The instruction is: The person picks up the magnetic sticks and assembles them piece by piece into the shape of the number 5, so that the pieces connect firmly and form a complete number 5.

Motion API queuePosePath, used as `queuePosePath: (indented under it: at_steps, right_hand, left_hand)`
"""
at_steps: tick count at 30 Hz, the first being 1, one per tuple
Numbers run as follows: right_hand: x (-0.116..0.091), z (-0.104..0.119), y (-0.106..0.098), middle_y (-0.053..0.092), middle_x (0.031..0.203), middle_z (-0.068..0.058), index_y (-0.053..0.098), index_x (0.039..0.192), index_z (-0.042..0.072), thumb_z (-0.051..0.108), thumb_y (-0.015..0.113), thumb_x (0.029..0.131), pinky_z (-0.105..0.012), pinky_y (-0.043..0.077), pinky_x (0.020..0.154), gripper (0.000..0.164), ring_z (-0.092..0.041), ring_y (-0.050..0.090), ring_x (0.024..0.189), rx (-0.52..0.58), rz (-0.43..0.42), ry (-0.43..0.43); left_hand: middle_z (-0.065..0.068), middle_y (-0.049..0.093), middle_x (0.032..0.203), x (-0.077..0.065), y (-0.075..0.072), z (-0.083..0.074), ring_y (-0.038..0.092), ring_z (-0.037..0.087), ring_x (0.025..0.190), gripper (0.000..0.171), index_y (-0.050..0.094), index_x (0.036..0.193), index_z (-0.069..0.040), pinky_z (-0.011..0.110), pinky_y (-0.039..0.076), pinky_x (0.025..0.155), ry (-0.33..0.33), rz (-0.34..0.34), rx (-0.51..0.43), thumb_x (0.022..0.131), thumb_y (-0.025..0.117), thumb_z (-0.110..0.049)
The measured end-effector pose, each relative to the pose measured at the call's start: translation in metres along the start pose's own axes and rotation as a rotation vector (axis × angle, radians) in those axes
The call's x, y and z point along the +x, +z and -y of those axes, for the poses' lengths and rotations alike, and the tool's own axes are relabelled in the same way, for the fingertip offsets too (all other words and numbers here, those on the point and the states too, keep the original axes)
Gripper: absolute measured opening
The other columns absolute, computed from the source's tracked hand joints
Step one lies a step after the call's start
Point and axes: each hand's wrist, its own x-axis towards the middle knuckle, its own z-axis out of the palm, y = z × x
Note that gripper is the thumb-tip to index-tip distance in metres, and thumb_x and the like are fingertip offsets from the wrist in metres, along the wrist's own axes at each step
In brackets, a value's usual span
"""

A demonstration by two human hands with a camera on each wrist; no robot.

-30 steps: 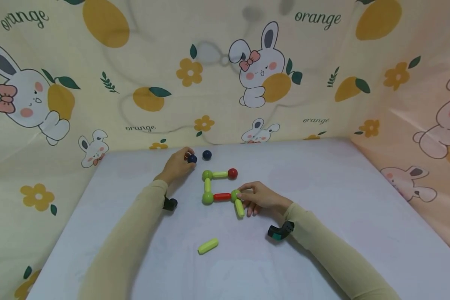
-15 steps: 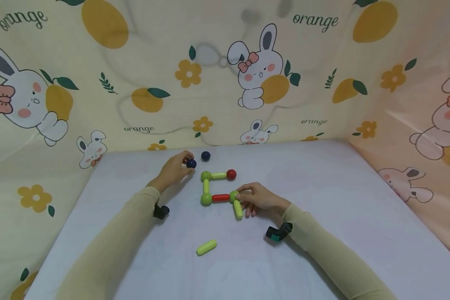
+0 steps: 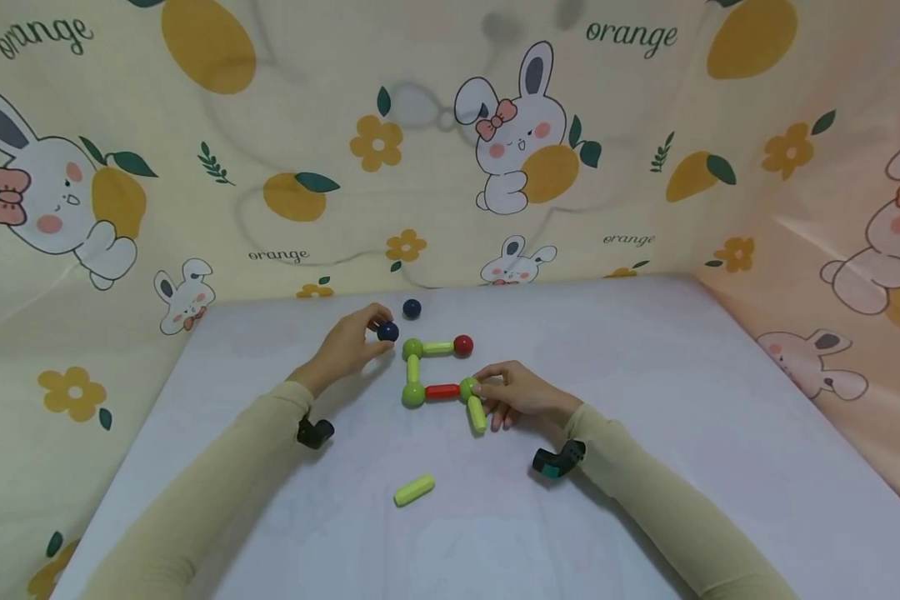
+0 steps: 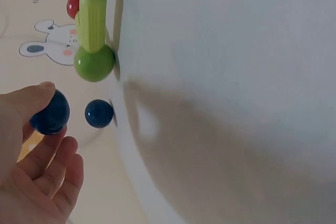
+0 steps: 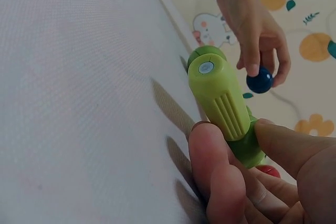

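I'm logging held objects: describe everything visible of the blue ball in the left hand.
The dark blue ball is round, smooth and glossy, perhaps plastic or metal. The left hand pinches it with thumb and fingers, off the table, apart from the second blue ball and nearby green ball.

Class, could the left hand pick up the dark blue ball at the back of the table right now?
Probably not yet: the left hand is pinching another dark blue ball and would likely need freeing first. The ball at the back lies close by, with nothing apparent between them.
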Motion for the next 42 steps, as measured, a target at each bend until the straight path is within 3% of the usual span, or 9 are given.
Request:
queuePosePath:
  at_steps: [11, 23, 35, 42]
  right_hand:
    - [0.001, -0.003, 0.000, 0.073, 0.079, -0.004, 0.045, 0.146, -0.003, 0.026, 0.058, 0.104, -0.022, 0.054, 0.051, 0.053, -0.009, 0.066, 0.053, 0.003, 0.010, -0.004]
    - [0.003, -0.003, -0.003, 0.073, 0.078, -0.004, 0.047, 0.145, -0.001, 0.026, 0.059, 0.103, -0.023, 0.054, 0.051, 0.051, -0.010, 0.066, 0.053, 0.003, -0.007, 0.001]
    - [0.003, -0.003, -0.003, 0.072, 0.078, -0.004, 0.047, 0.145, -0.001, 0.028, 0.058, 0.104, -0.023, 0.054, 0.052, 0.052, -0.010, 0.066, 0.054, -0.005, 0.000, 0.003]
    - [0.003, -0.002, -0.002, 0.073, 0.079, -0.003, 0.046, 0.146, -0.001, 0.028, 0.058, 0.104, -0.022, 0.054, 0.051, 0.052, -0.009, 0.066, 0.053, -0.003, 0.007, 0.008]
  left_hand:
    - [0.010, 0.068, 0.125, -0.015, 0.005, -0.016, 0.062, 0.028, 0.116, 0.040, 0.057, 0.126, -0.012, 0.045, 0.052, 0.099, 0.060, 0.020, -0.003, 0.092, 0.076, -0.022]
    - [0.008, 0.071, 0.118, -0.022, 0.013, -0.036, 0.066, 0.026, 0.107, 0.036, 0.060, 0.119, -0.012, 0.042, 0.054, 0.093, 0.126, 0.042, -0.045, 0.090, 0.078, -0.024]
    - [0.005, 0.071, 0.118, -0.035, 0.021, -0.053, 0.064, 0.021, 0.104, 0.039, 0.060, 0.122, -0.014, 0.039, 0.054, 0.092, 0.109, 0.094, -0.062, 0.089, 0.079, -0.026]
    - [0.006, 0.071, 0.114, -0.043, 0.026, -0.056, 0.066, 0.021, 0.102, 0.040, 0.061, 0.121, -0.011, 0.038, 0.055, 0.088, 0.129, 0.116, -0.079, 0.089, 0.079, -0.025]
